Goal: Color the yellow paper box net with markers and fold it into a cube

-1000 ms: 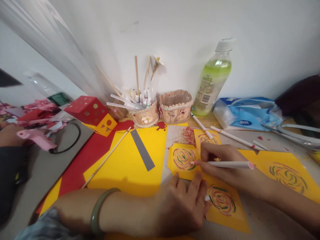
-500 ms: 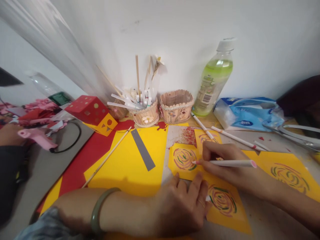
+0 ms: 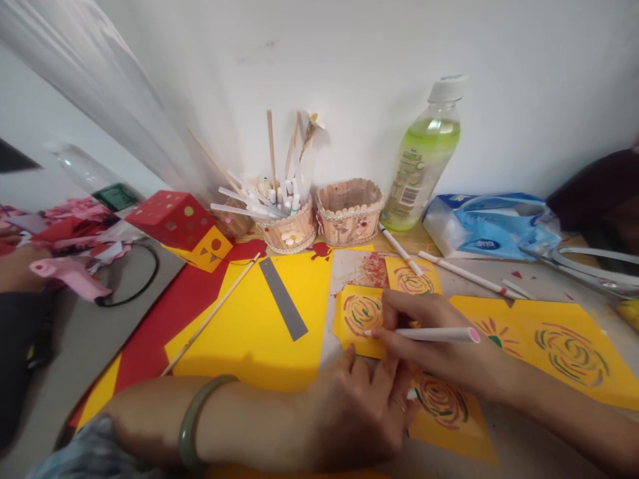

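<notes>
My right hand [image 3: 424, 332] grips a white felt-tip marker [image 3: 439, 334] with a pink end. Its tip meets the yellow card [image 3: 344, 336], low on a swirl of pink and green strokes. My left hand [image 3: 359, 406], with a green bangle [image 3: 192, 422] on the wrist, is curled, its fingertips against the card's lower edge. From its fist pokes a small white end [image 3: 412, 394], like part of a marker; the rest is hidden. Under and beside my hands lie more yellow card pieces [image 3: 444, 432] with similar swirls, one also with a sunburst.
Behind stand a basket of markers [image 3: 292, 233], a second basket [image 3: 349, 219] and a green drink bottle [image 3: 422, 159]. To the right are a tissue pack [image 3: 479, 229] and scissors [image 3: 594, 266]. At left, another person's hand [image 3: 24, 269] is near a pink glue gun [image 3: 72, 279].
My right hand has moved left with the marker, and the tip now touches lower left on the swirl. A sunburst drawing has come into view. The left hand stays in place.
</notes>
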A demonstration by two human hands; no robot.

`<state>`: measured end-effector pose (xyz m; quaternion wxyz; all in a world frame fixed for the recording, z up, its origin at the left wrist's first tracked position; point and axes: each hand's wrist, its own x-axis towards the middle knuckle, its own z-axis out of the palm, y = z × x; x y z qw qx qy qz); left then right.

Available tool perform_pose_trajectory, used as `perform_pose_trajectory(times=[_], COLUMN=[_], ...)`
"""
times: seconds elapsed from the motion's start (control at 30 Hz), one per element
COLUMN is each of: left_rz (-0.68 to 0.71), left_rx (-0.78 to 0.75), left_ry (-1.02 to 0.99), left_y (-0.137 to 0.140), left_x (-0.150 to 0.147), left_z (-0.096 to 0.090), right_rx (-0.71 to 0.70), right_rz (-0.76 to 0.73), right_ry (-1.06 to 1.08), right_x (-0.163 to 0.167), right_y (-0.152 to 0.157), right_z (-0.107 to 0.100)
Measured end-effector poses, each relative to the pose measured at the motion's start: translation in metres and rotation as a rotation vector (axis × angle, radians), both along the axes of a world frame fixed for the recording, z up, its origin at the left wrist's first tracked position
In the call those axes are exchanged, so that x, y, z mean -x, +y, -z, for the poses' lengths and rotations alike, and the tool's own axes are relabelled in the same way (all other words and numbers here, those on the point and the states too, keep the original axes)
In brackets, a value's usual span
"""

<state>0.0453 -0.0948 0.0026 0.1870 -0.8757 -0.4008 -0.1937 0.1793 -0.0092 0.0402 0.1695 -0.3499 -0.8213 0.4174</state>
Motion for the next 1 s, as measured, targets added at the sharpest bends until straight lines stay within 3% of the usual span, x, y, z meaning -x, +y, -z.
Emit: perform_pose_trajectory(times=[0.23, 0.4, 0.57, 0.77, 0.87, 1.0], left_rz=[0.009, -0.019, -0.003, -0.005, 0.007, 0.02], left_rx=[0.0, -0.006, -0.025, -0.019, -0.034, -0.061], left_ry=[0.022, -0.003, -0.007, -0.007, -0.003, 0.024], left_y=[0.0, -0.001, -0.001, -0.002, -0.002, -0.001], left_x=[0.002, 0.002, 0.001, 0.001, 0.001, 0.003], left_z=[0.0, 0.002, 0.004, 0.008, 0.009, 0.009], right_rx=[0.003, 0.02, -0.058, -0.093, -0.094, -0.03], right_rz=[-0.02, 0.05, 0.352, 0.61, 0.61, 0.558], right_ry=[-0.016, 0.015, 0.232, 0.159, 0.112, 0.204], right_x=[-0.003, -0.006, -0.022, -0.054, -0.063, -0.062], right_y=[0.003, 0.006, 0.017, 0.023, 0.022, 0.022], right_z=[0.001, -0.009, -0.024, -0.034, -0.031, -0.023])
